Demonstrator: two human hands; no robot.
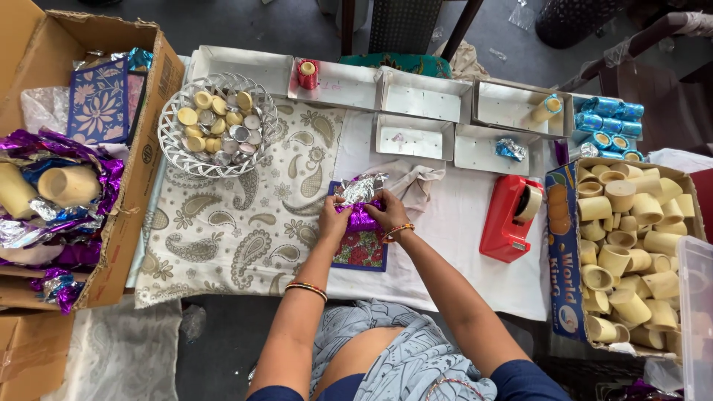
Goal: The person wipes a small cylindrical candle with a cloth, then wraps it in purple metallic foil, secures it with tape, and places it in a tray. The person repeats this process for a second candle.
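the left hand point(333, 217) and right hand point(388, 212) close their fingers on a purple foil bundle point(362, 217) pinched between them, over a floral card point(362, 247) on the white cloth point(453, 223). crumpled silver foil point(362, 189) lies at twelve o'clock of the bundle, the red tape dispenser point(511, 217) at three o'clock, the white basket point(217, 123) at ten o'clock.
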